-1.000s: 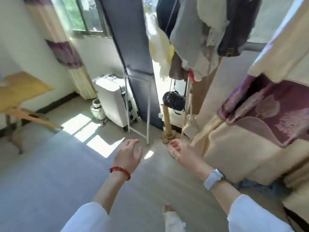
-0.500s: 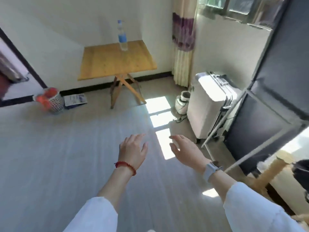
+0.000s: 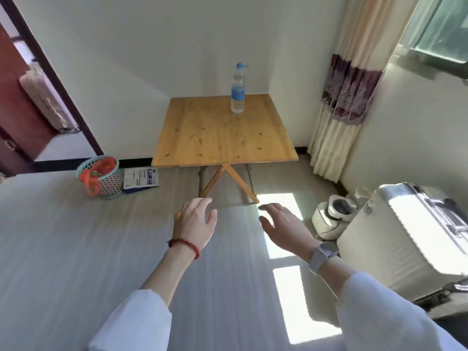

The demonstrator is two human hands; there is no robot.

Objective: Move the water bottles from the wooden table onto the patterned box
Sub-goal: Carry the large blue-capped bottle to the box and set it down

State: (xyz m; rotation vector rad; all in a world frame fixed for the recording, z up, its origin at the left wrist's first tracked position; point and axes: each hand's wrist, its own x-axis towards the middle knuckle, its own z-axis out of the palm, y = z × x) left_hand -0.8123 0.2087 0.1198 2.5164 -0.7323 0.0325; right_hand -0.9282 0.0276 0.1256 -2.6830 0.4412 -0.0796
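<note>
Ahead, one bottle (image 3: 238, 91) stands upright near the table's (image 3: 222, 138) far edge. Both hands, left (image 3: 196, 222) and right (image 3: 283, 228), hover loose-fingered, holding nothing, over bare floor (image 3: 76, 249).

One water bottle (image 3: 238, 91) upright near far edge of wooden table (image 3: 222, 138). Left hand (image 3: 196, 224) and right hand (image 3: 283, 228) held out over floor, fingers relaxed, holding nothing, well apart from table. Mesh basket (image 3: 101, 177) left of table; white suitcase (image 3: 405, 239) at right.
</note>
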